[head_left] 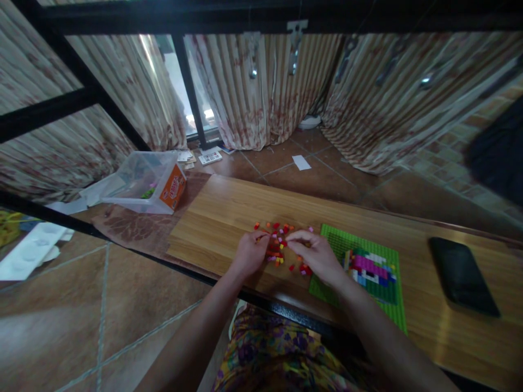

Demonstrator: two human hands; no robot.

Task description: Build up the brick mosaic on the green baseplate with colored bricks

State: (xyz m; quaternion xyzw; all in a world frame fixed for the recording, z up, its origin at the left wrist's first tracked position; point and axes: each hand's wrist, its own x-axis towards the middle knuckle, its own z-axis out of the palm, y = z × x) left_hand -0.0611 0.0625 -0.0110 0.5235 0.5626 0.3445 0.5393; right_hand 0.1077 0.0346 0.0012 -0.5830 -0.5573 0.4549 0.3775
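A loose pile of small toy bricks (276, 253), mostly red and orange with some pink and yellow, is spread on the wooden board. My left hand (252, 251) is at the pile's left side, its fingers curled together among the bricks. From the right, my right hand (314, 251) reaches in with thumb and index finger drawn together over the pile. Whatever either hand's fingertips pinch is too small to make out. Under my right wrist lies a green studded baseplate (392, 305), which carries a built patch of colored bricks (371, 271) in pink, white, blue and red.
A black phone (463, 276) lies at the right on the wooden board (220, 204). At the left end stands a clear plastic bin (141, 204) with an orange label and a few bricks inside. Dark metal bars and striped curtains (261, 98) are beyond.
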